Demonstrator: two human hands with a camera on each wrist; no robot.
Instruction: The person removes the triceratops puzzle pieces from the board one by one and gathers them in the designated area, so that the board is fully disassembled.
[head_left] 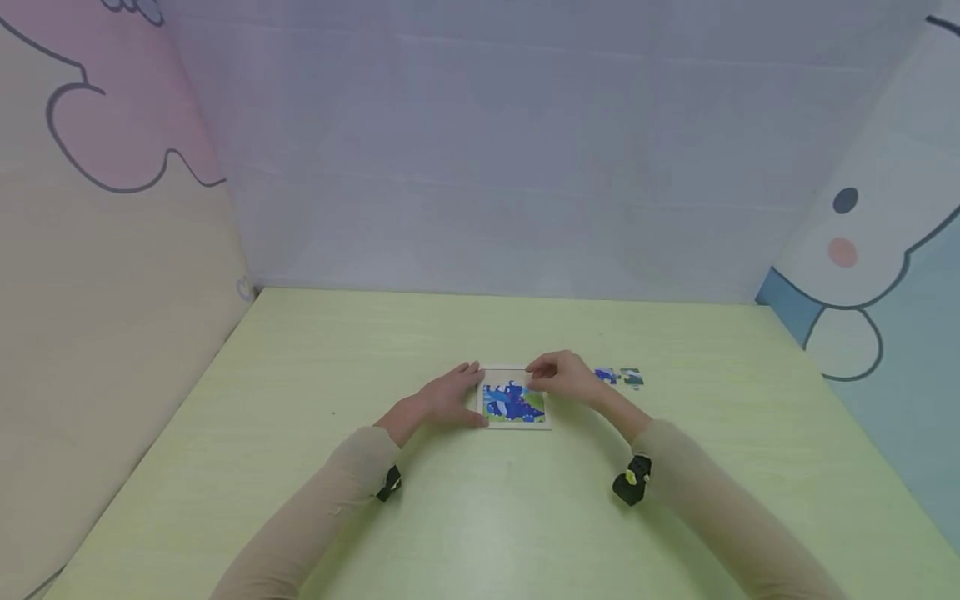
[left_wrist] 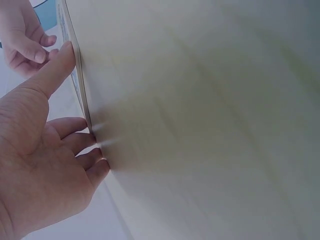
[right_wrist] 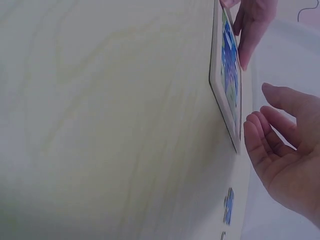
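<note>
A small framed jigsaw puzzle (head_left: 514, 403) showing a blue dinosaur lies on the table; a pale strip of its tray shows along the top. My left hand (head_left: 448, 397) rests along its left side. In the left wrist view, the left thumb (left_wrist: 64, 60) reaches onto the frame's edge, with the other fingers spread at its side. Over the upper right corner hovers my right hand (head_left: 566, 377), fingers loosely bent. In the right wrist view, a gap shows between right thumb and fingertips (right_wrist: 252, 125), and no piece is visible there.
Loose puzzle pieces lie right of the frame, including a blue one (head_left: 604, 376) and a blue-green one (head_left: 632, 377). They are partly beside my right wrist. The pale green table (head_left: 420, 333) meets a plain back wall (head_left: 480, 167) and printed side walls.
</note>
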